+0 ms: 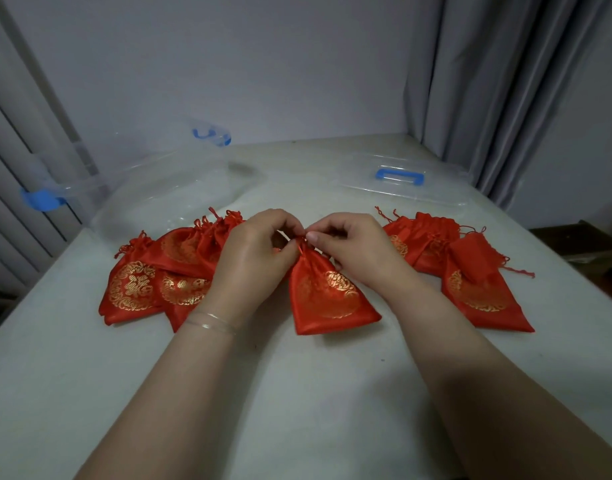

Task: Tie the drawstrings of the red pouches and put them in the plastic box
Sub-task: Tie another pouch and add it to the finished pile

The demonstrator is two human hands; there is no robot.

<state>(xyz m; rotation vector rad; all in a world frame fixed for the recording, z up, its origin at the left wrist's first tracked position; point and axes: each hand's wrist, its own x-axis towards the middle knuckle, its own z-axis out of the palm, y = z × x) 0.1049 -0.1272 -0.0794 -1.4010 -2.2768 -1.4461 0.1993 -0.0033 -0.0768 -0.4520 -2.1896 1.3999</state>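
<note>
A red pouch point(327, 296) with a gold emblem lies in the middle of the table, its neck gathered. My left hand point(254, 251) and my right hand point(349, 244) meet at that neck, and each pinches the red drawstring there. Several more red pouches point(159, 271) lie in a heap to the left, partly under my left wrist. Another group of red pouches point(471, 275) lies to the right. The clear plastic box point(152, 188) with blue latches stands open at the back left; I see nothing in it.
The box's clear lid point(401, 181) with a blue handle lies flat at the back right. Grey curtains hang on both sides. The table's right edge drops off beside a dark piece of furniture point(588, 244).
</note>
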